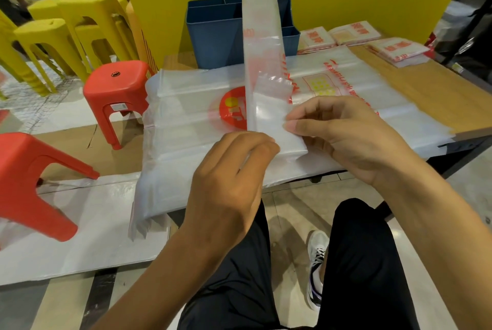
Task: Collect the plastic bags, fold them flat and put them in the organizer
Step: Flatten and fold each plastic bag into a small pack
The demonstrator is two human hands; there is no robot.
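Centrally, wooden counter [415, 82] under flat plastic bags [186, 127]; blue organizer [213, 37] behind; left hand [229, 183] and right hand [354, 138] pinch folded bag strip [262, 63].

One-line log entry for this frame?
step: folding | left hand, right hand: pinch bag strip | organizer: behind | folded bags: right

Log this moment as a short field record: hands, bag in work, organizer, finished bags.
left hand: pinches the near end of the long folded translucent plastic bag strip
right hand: pinches the same end from the right
strip: stands up, tilted away towards the organizer
blue compartmented plastic organizer: at the table's back, no bags visible inside
folded square bag packets: on the table, right of the organizer
flat plastic bag stack: under the strip
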